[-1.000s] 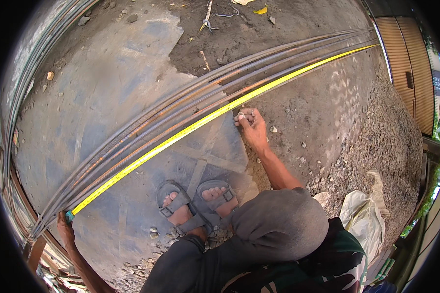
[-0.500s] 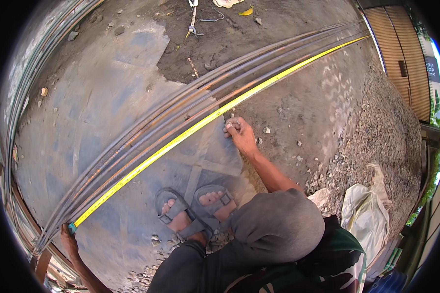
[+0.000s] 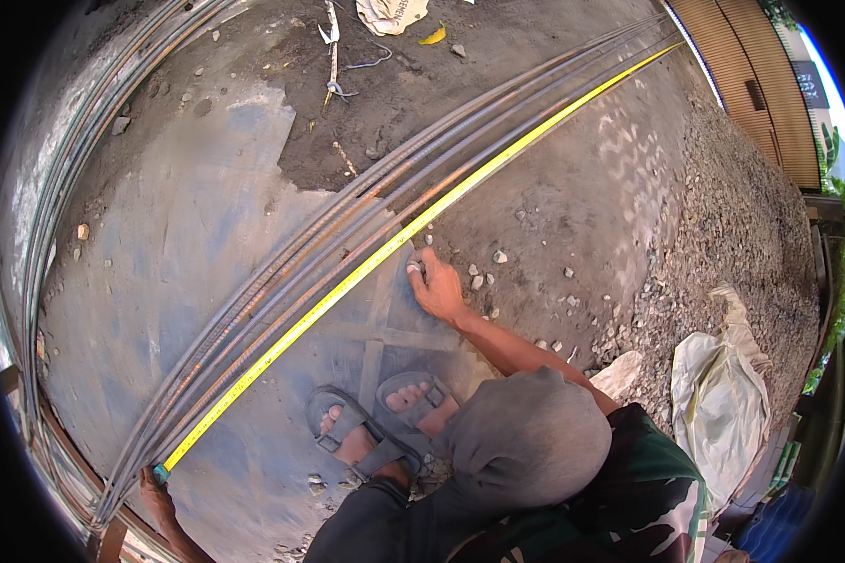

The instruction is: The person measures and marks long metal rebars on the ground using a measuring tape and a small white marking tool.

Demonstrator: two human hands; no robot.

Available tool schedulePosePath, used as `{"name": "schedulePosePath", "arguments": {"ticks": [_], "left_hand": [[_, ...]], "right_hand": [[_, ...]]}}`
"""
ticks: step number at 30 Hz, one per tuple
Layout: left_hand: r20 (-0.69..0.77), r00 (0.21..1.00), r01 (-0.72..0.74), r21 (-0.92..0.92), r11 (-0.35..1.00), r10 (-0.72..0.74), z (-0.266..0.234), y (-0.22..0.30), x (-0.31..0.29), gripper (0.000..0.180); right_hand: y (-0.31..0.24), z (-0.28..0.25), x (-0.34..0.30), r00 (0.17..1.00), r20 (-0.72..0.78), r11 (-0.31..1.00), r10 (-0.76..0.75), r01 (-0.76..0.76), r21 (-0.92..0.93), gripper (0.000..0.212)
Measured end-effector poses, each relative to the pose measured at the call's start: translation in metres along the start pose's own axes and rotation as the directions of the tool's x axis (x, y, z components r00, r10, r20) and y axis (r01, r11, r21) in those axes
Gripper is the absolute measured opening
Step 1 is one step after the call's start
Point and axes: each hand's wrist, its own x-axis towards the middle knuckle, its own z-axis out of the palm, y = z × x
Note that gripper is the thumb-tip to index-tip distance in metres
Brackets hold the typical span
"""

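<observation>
A long yellow tape measure blade (image 3: 300,324) runs taut from the lower left to the far right, alongside a bundle of steel reinforcing bars (image 3: 244,300). At the lower left my left hand (image 3: 162,499) is closed on the small teal tape measure case (image 3: 161,474), beside the near ends of the bars. My right hand (image 3: 438,289) is low over the ground, just on the near side of the blade's middle and apart from it. Its thumb and forefinger pinch something small and pale that I cannot make out.
More bars (image 3: 61,202) curve along the left side. A grey sheet (image 3: 188,244) lies under the bundle. Gravel (image 3: 732,225) and a whitish sack (image 3: 718,413) are at the right, a ribbed brown gate (image 3: 756,84) far right. My sandalled feet (image 3: 404,399) are near the middle.
The view has turned, so the ground and tape sit differently in it. My right hand's fingers have curled in a little. My left hand keeps hold of the tape measure case.
</observation>
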Motion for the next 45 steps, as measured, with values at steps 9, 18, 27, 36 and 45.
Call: {"name": "schedulePosePath", "arguments": {"ticks": [9, 18, 27, 36, 45], "left_hand": [[-0.025, 0.999, 0.043, 0.042, 0.998, -0.042, 0.013, -0.028, -0.003, 0.056], [0.028, 0.998, 0.050, 0.069, 0.996, -0.052, 0.012, -0.027, 0.004, 0.047], [-0.005, 0.999, 0.044, 0.051, 0.998, -0.044, 0.016, -0.026, 0.002, 0.044], [-0.001, 1.000, -0.005, 0.106, 0.994, 0.005, 0.007, -0.014, 0.004, 0.042], [-0.017, 1.000, -0.016, 0.093, 0.996, 0.018, 0.005, -0.007, 0.003, 0.039]], "right_hand": [[-0.006, -0.004, 0.003, 0.999, 0.025, 0.999, 0.036, -0.035, -0.031, 0.021], [-0.001, -0.001, 0.002, 1.000, -0.019, 1.000, 0.022, -0.023, -0.005, 0.023], [0.005, 0.002, 0.005, 0.996, -0.071, 0.998, 0.061, -0.058, 0.037, 0.024], [0.008, 0.003, 0.005, 0.996, -0.063, 0.998, 0.063, -0.062, 0.016, 0.026], [0.003, 0.001, 0.005, 0.996, -0.069, 0.998, 0.060, -0.059, 0.010, 0.026]]}}
